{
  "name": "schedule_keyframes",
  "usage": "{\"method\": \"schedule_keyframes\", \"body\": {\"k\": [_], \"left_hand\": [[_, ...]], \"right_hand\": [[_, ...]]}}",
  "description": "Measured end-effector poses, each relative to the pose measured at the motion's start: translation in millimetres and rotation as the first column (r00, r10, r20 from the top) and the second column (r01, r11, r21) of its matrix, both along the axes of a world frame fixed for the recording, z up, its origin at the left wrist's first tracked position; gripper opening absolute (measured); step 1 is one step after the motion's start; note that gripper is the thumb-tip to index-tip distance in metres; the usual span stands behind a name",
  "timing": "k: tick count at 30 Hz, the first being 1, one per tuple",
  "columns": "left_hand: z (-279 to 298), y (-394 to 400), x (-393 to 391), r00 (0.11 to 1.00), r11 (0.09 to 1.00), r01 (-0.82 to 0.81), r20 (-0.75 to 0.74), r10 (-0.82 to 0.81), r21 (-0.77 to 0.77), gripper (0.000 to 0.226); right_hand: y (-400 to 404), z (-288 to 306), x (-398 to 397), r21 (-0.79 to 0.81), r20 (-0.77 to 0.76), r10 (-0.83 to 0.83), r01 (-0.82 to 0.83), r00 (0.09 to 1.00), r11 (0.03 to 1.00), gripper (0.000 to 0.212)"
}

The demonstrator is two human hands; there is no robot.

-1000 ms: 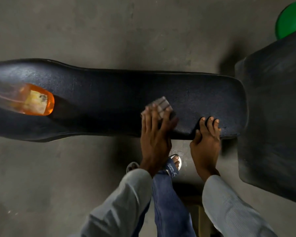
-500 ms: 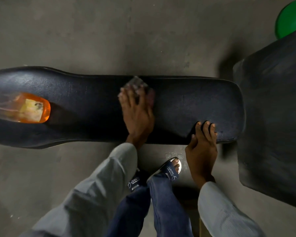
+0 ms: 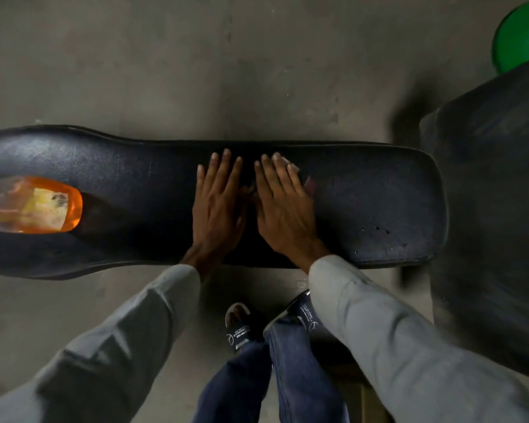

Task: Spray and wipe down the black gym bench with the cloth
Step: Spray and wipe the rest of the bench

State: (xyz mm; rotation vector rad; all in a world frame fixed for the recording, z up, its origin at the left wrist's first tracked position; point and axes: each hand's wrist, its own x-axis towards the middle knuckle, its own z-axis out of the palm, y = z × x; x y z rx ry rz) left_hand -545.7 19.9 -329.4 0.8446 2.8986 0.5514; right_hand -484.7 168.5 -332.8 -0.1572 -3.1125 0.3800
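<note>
The long black bench pad (image 3: 379, 190) runs left to right across the view. My left hand (image 3: 219, 203) lies flat on its middle with straight fingers. Just to the right, my right hand (image 3: 284, 206) also lies flat and presses on the cloth (image 3: 311, 186). Only a small corner of the cloth shows past that hand's edge. An orange spray bottle (image 3: 43, 206) lies on its side on the bench's left end, apart from both hands.
A second black pad (image 3: 495, 209) stands close to the bench's right end. A green disc (image 3: 519, 41) lies on the concrete floor (image 3: 226, 71) at the far right. My sandalled feet (image 3: 239, 328) stand under the bench's near edge.
My right hand left the bench's near edge and now lies flat on top, over the cloth. My left hand, which was wiping with the cloth, now lies flat beside it.
</note>
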Motion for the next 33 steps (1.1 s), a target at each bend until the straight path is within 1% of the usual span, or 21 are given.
{"method": "schedule_keyframes", "body": {"k": [1,3,5,7,8,9,11,13,15,16,17,19,21,23,24,25,26,29,31,32,33], "left_hand": [[-1.9,7.3,-1.0,1.000,1.000,0.018,-0.006,-0.018,0.001,0.059],[-4.6,27.3,3.3,0.999,0.999,0.048,-0.006,-0.048,0.007,0.056],[-6.2,47.7,11.5,0.996,0.996,0.089,0.018,-0.089,0.008,0.056],[-9.0,61.1,19.6,0.991,0.992,0.128,0.031,-0.128,-0.016,0.057],[-10.9,62.3,22.8,0.990,0.990,0.136,0.029,-0.135,-0.039,0.058],[-12.2,61.6,24.2,0.990,0.989,0.137,0.025,-0.136,-0.060,0.059],[-13.1,61.2,23.4,0.989,0.986,0.148,0.037,-0.145,-0.079,0.060],[-13.0,60.5,23.2,0.987,0.983,0.159,0.053,-0.155,-0.094,0.061],[-14.0,61.7,23.1,0.986,0.981,0.162,0.057,-0.156,-0.107,0.061],[-14.5,62.1,23.2,0.987,0.982,0.158,0.056,-0.153,-0.107,0.060],[-14.5,62.7,23.9,0.987,0.983,0.153,0.056,-0.147,-0.103,0.059],[-12.9,63.8,24.6,0.989,0.985,0.140,0.057,-0.134,-0.104,0.058],[-11.2,64.4,24.0,0.989,0.984,0.136,0.065,-0.129,-0.113,0.058],[-10.2,65.4,24.8,0.990,0.984,0.132,0.069,-0.125,-0.120,0.059],[-9.5,66.5,25.1,0.990,0.984,0.129,0.068,-0.122,-0.123,0.059],[-9.0,67.5,25.6,0.991,0.984,0.125,0.068,-0.117,-0.126,0.059],[-8.7,67.9,25.7,0.991,0.984,0.121,0.068,-0.113,-0.129,0.060],[-8.8,67.5,25.6,0.990,0.981,0.129,0.070,-0.120,-0.145,0.061],[-9.7,67.1,24.8,0.990,0.979,0.136,0.062,-0.128,-0.151,0.062],[-9.8,67.1,24.3,0.990,0.979,0.138,0.061,-0.130,-0.148,0.061],[-9.8,67.3,24.2,0.990,0.980,0.137,0.060,-0.129,-0.146,0.061]], "right_hand": [[15.0,-0.5,-7.4,-0.003,-0.020,-0.022,0.022,1.000,1.000,0.067],[51.0,-0.5,-4.5,0.003,0.000,-0.197,0.197,0.980,0.980,0.062],[77.5,0.5,26.7,0.025,0.041,-0.442,0.441,0.896,0.897,0.060],[78.6,4.9,73.3,0.035,0.055,-0.587,0.586,0.808,0.810,0.058],[66.6,7.4,93.7,0.033,0.055,-0.591,0.590,0.805,0.806,0.058],[50.6,6.6,108.1,0.020,0.061,-0.553,0.552,0.831,0.833,0.058],[25.4,3.0,112.5,-0.004,0.104,-0.402,0.404,0.910,0.915,0.059],[22.2,-1.1,87.4,-0.053,0.106,-0.212,0.218,0.972,0.975,0.060],[47.9,-5.2,52.1,-0.105,0.075,-0.090,0.097,0.993,0.990,0.059],[67.4,-7.5,38.2,-0.099,0.064,-0.091,0.098,0.994,0.990,0.058],[88.3,-8.4,31.1,-0.081,0.064,-0.148,0.153,0.987,0.985,0.059],[126.2,-11.3,37.4,-0.034,0.065,-0.382,0.385,0.922,0.922,0.063],[143.7,-9.7,66.6,0.002,0.062,-0.610,0.611,0.790,0.792,0.066],[129.1,-6.0,99.2,0.007,0.060,-0.731,0.732,0.680,0.681,0.065],[112.0,-3.7,110.0,0.008,0.062,-0.743,0.744,0.666,0.668,0.064],[91.7,-2.9,115.8,-0.001,0.069,-0.720,0.722,0.691,0.692,0.064],[71.7,-2.9,115.4,-0.020,0.078,-0.663,0.666,0.745,0.746,0.064],[47.8,-5.2,80.6,-0.101,0.093,-0.334,0.343,0.938,0.934,0.066],[74.4,-9.5,47.1,-0.148,0.049,-0.172,0.177,0.984,0.973,0.065],[95.9,-10.2,35.2,-0.157,0.044,-0.161,0.166,0.986,0.973,0.065],[118.9,-9.6,29.9,-0.155,0.057,-0.202,0.208,0.978,0.966,0.065]]}}
